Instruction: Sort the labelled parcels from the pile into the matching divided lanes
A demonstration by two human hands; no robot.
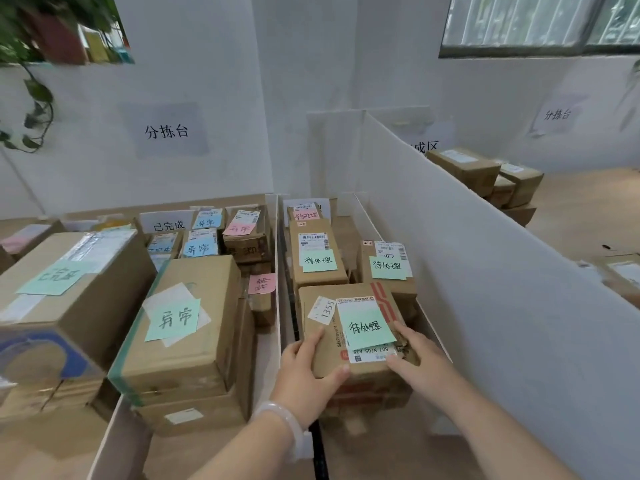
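Dividing a wooden surface point(581, 209), white dividers point(485, 271) flank the gripped parcel point(329, 358).

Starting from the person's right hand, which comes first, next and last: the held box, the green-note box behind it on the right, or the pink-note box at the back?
1. The held box: the right hand grips its near right corner.
2. The green-note box: just behind, on the right side of the same lane.
3. The pink-note box: at the lane's far end.
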